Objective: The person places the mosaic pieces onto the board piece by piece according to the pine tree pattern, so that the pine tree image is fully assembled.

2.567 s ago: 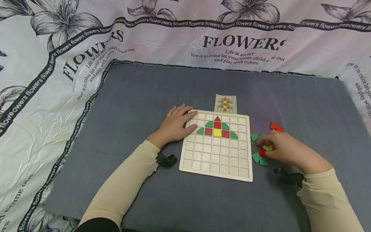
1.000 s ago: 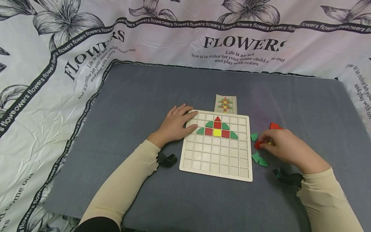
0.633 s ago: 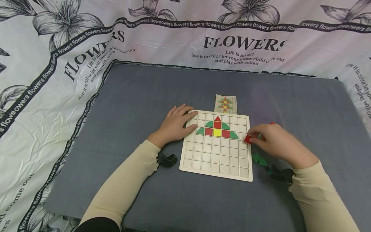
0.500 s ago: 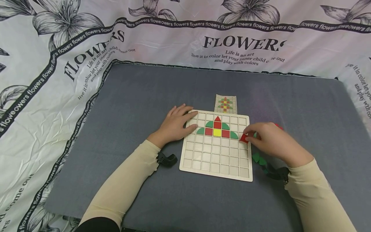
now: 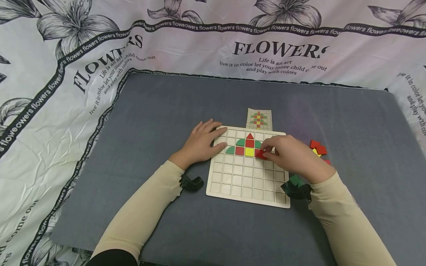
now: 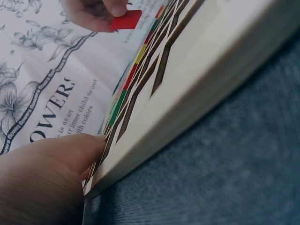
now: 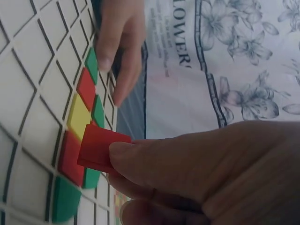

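Observation:
A pale wooden grid board lies on the table. My left hand rests over its upper left edge, fingers spread and thumb on the board. Above the grid, my right hand pinches a red square tile between thumb and fingers. In the right wrist view that tile hangs over the set pieces, hiding part of them. Set in the board are a red triangle, a yellow square, red squares and green quarter-round tiles. The right hand covers some right-hand cells in the head view.
Beyond the board lies a small pattern card showing a tree of coloured shapes. Right of the board are loose red tiles, yellow tile parts and green tiles, partly hidden by the black right wrist mount. A floral cloth hangs behind.
My right hand took a red tile from the loose pieces and carried it left, over the board to the set pieces. The left hand and board have stayed put.

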{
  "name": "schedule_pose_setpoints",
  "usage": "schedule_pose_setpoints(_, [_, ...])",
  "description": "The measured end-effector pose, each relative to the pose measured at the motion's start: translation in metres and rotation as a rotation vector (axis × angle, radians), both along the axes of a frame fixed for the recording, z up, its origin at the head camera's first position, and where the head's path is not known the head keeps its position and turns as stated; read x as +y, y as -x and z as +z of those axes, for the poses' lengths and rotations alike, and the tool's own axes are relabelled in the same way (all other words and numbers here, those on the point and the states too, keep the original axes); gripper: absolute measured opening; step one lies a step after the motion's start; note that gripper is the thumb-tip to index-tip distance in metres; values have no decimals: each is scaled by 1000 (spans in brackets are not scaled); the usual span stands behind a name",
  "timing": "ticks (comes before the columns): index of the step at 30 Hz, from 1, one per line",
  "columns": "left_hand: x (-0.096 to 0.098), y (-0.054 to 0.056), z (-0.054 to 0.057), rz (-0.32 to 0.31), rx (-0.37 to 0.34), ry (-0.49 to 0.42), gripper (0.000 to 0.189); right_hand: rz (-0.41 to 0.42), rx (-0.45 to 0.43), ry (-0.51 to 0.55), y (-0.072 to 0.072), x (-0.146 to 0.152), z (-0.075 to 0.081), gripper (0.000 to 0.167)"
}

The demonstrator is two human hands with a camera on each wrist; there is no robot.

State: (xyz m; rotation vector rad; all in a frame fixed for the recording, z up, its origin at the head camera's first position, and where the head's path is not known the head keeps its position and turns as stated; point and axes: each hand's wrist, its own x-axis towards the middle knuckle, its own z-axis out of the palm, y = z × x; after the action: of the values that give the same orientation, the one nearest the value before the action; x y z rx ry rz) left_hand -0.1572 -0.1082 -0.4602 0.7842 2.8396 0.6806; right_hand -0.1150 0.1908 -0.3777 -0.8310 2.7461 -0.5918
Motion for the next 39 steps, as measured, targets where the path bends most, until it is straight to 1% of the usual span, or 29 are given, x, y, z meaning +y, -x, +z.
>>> schedule_pose_setpoints(4, [-1,0,0,3,4,2,60,35,2,8,1,-10,-4,9])
schedule_pose_setpoints(10, [-1,1,-2,-3,3,8,60,60,-17,8,0,-21,-15,6])
schedule_pose_setpoints(15, [0,1,-2,-3,6,8,60,79,-3,17,-2,-26,-20,5])
schedule_pose_setpoints(25, [0,0,-1,-1,10,-1,60,76,13,14,-5,-29,-27,8])
schedule_pose_setpoints(32, [0,0,0,0,7,4,60,68,45,-11,-6,-30,-27,10])
schedule_pose_setpoints(39, [0,0,0,4,1,7,60,62,57,-14,-8,-31,-29,10])
